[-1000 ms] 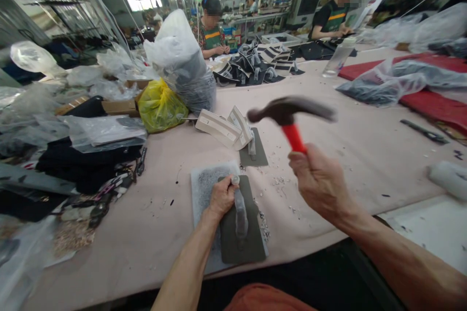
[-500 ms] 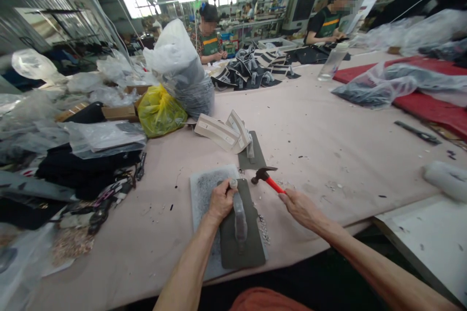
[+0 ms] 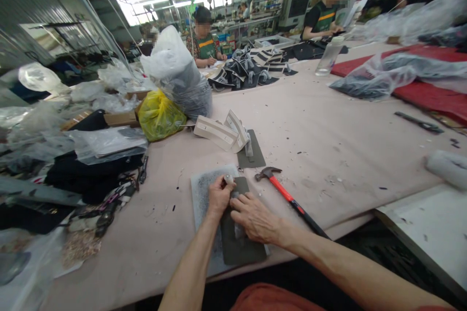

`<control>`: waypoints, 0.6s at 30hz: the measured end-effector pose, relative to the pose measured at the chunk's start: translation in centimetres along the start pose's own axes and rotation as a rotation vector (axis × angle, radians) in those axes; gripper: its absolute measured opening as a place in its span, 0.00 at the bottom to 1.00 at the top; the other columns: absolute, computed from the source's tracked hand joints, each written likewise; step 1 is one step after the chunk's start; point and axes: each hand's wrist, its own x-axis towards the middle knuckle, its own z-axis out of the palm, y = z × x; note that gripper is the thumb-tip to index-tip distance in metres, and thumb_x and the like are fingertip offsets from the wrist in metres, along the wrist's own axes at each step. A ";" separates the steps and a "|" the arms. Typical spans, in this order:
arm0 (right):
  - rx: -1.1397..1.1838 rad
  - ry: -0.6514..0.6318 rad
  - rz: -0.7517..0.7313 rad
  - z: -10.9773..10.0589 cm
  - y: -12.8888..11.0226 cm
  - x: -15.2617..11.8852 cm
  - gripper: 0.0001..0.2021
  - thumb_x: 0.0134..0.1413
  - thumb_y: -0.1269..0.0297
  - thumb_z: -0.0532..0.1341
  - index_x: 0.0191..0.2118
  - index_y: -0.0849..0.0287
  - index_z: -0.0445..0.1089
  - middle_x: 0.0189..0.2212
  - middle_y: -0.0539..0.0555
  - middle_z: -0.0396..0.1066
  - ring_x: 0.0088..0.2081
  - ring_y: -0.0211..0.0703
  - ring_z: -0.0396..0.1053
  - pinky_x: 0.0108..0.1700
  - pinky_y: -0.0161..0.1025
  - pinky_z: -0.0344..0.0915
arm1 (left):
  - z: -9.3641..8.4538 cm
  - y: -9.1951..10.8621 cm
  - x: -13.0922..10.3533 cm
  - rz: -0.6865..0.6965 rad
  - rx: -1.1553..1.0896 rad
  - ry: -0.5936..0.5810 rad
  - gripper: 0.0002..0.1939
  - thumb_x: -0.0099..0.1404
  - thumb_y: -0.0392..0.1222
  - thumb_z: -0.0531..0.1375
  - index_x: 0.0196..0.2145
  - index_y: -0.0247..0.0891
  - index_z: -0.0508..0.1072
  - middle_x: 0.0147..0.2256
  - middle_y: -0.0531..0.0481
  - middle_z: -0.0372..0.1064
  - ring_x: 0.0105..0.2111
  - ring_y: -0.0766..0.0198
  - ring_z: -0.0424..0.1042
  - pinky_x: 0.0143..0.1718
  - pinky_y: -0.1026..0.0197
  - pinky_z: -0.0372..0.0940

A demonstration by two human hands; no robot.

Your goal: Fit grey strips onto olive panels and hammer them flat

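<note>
My left hand is closed, pinching a short tool with a round, shiny end near the top of a dark grey-green panel. A plastic-wrapped handle runs along that panel, partly covered by my right hand. The right fingers are bent around the handle's upper part, close to the left hand; their tips are partly hidden. Under the panel lies a pale, speckled board. A claw hammer with a red and black grip rests on the table to the right, untouched.
Beyond the board lie another grey-green panel and cream pieces. Bags, including a yellow one, crowd the left. A bottle and a red sheet are at the far right. Two people work across the table.
My right hand has let go of the hammer, which now lies on the table, and has moved left onto the wrapped handle. The left hand stays at the panel's top.
</note>
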 end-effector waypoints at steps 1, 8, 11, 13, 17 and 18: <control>-0.035 0.006 0.019 0.1 -0.3 0.1 0.05 0.57 0.69 0.57 0.39 0.59 0.67 0.41 0.57 0.67 0.43 0.50 0.60 0.48 0.48 0.57 | 0.1 0.1 0.3 -0.047 -0.093 0.122 0.11 0.52 0.42 0.67 0.34 0.35 0.77 0.31 0.51 0.77 0.31 0.62 0.74 0.36 0.61 0.69; -0.115 0.054 0.552 -3.5 0.1 0.4 0.06 0.57 0.70 0.53 0.37 0.62 0.66 0.34 0.63 0.70 0.37 0.52 0.67 0.38 0.45 0.58 | -2.4 8.4 0.1 0.199 -0.324 0.448 0.19 0.52 0.45 0.71 0.37 0.34 0.73 0.33 0.50 0.76 0.32 0.64 0.77 0.39 0.60 0.72; 0.040 0.030 0.679 -4.4 0.8 0.4 0.14 0.63 0.64 0.52 0.49 0.66 0.64 0.32 0.60 0.73 0.34 0.51 0.72 0.33 0.42 0.57 | -3.1 10.6 -0.9 0.268 -0.238 0.431 0.19 0.54 0.45 0.71 0.40 0.34 0.73 0.35 0.48 0.77 0.33 0.63 0.78 0.40 0.59 0.73; 0.131 0.022 0.715 -4.0 0.7 0.4 0.22 0.65 0.59 0.52 0.59 0.67 0.56 0.33 0.60 0.75 0.35 0.51 0.74 0.32 0.40 0.59 | -2.8 9.9 -1.2 0.221 -0.194 0.376 0.18 0.54 0.45 0.71 0.39 0.34 0.74 0.35 0.47 0.77 0.33 0.63 0.78 0.40 0.60 0.73; 0.217 -0.028 0.777 -2.2 -0.1 0.6 0.21 0.66 0.56 0.52 0.57 0.65 0.60 0.36 0.63 0.77 0.38 0.53 0.76 0.35 0.40 0.61 | -1.3 5.8 -1.1 0.100 -0.198 0.243 0.14 0.56 0.44 0.69 0.38 0.34 0.75 0.36 0.46 0.78 0.36 0.62 0.78 0.42 0.60 0.72; 0.231 -0.039 0.786 -1.8 -0.3 0.7 0.19 0.66 0.56 0.52 0.54 0.64 0.62 0.37 0.63 0.77 0.38 0.53 0.76 0.35 0.40 0.61 | -0.9 4.7 -1.0 0.082 -0.192 0.204 0.13 0.57 0.44 0.68 0.38 0.34 0.75 0.36 0.46 0.79 0.37 0.61 0.78 0.43 0.60 0.72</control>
